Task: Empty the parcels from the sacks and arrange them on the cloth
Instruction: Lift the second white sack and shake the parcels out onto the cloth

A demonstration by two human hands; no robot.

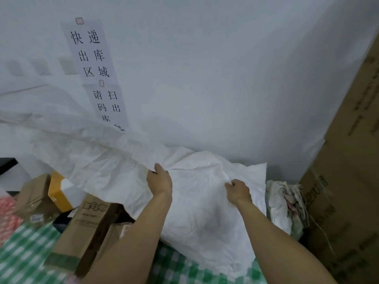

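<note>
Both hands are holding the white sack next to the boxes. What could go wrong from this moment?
1. The left hand and right hand grip only folds of the white sack; the fabric might slip.
2. Anything still inside could drop onto the brown boxes crowded beside it, not onto bare checked cloth.

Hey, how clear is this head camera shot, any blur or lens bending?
Head view: the green checked cloth and the boxes at lower left are smeared by blur; the wall sign is readable; the wide lens tilts the tall carton at right; lighting is soft and even, with a faint grey shadow on the white sack.
</note>
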